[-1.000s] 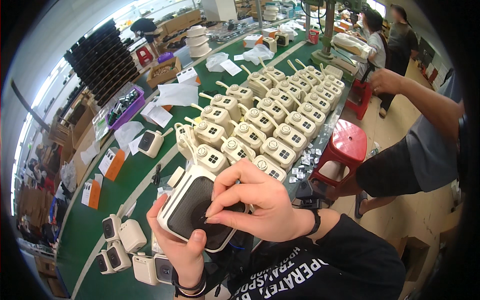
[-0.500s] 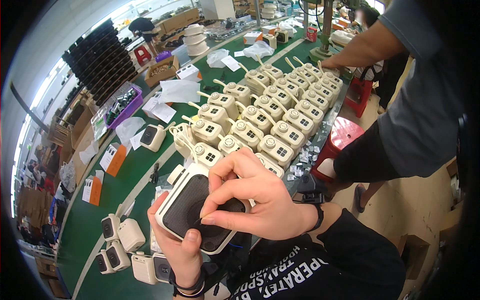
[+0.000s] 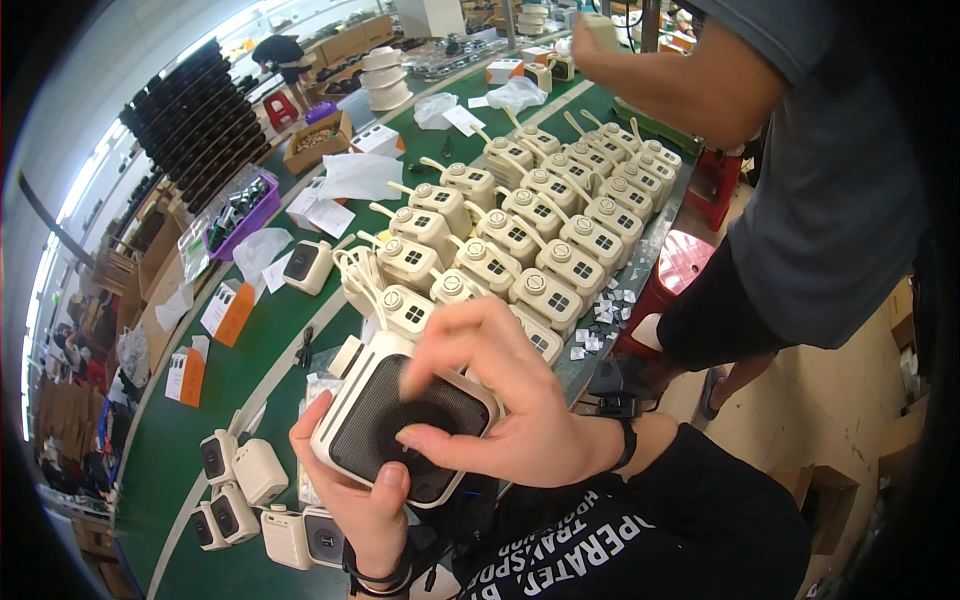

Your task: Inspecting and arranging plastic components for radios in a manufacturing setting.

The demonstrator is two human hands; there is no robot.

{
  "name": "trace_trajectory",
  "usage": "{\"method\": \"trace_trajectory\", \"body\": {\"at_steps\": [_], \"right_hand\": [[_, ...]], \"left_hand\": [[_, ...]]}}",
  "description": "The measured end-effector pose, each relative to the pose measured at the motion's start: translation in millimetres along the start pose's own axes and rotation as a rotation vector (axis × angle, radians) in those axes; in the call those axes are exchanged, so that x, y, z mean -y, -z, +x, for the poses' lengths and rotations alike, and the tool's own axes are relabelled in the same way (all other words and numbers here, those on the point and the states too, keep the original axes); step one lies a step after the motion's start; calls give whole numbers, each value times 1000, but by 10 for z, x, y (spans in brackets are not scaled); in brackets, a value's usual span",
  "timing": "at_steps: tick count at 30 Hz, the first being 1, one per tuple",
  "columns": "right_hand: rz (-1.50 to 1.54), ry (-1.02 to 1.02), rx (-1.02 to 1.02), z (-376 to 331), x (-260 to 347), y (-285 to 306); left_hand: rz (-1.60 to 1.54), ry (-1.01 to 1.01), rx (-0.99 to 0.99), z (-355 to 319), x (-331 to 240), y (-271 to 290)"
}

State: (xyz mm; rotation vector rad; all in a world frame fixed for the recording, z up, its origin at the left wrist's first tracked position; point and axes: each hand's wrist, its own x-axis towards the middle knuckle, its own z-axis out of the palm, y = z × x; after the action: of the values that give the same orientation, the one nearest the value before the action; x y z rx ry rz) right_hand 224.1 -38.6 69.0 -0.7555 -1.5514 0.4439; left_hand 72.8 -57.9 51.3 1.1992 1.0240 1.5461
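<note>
My left hand is closed round the lower left side of a cream portable speaker, its thumb on the edge of the black mesh grille. The speaker is tilted, with its grille facing up toward me. Over it is my right hand, its thumb at the dark round centre of the grille and its index finger lifted and smeared by motion. Thumb and index finger are apart, with nothing visible between them. A small light mark shows by the thumb tip, too small to make out.
Rows of similar speakers with strap loops stand on the green table. Several more lie left of my hands. Orange-and-white boxes, a purple basket and small white pieces lie around. A co-worker stands at the right by red stools.
My right index finger has lifted away from the thumb, so the pinch over the grille has opened. The co-worker's arm has risen from the far speakers.
</note>
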Motion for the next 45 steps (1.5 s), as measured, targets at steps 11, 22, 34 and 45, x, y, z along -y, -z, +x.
{"method": "trace_trajectory", "body": {"at_steps": [11, 22, 34, 45], "right_hand": [[1005, -732, 294, -9, -385, -85], [-211, 219, 57, -202, -194, -351], [271, 17, 210, -113, -143, -86], [435, -256, 424, 133, -252, -272]], "left_hand": [[-459, 325, -3, 72, 174, 211], [-246, 30, 173, -13, 130, 146], [-340, 214, 86, -70, 88, 385], [-191, 171, 141, 42, 83, 540]]}}
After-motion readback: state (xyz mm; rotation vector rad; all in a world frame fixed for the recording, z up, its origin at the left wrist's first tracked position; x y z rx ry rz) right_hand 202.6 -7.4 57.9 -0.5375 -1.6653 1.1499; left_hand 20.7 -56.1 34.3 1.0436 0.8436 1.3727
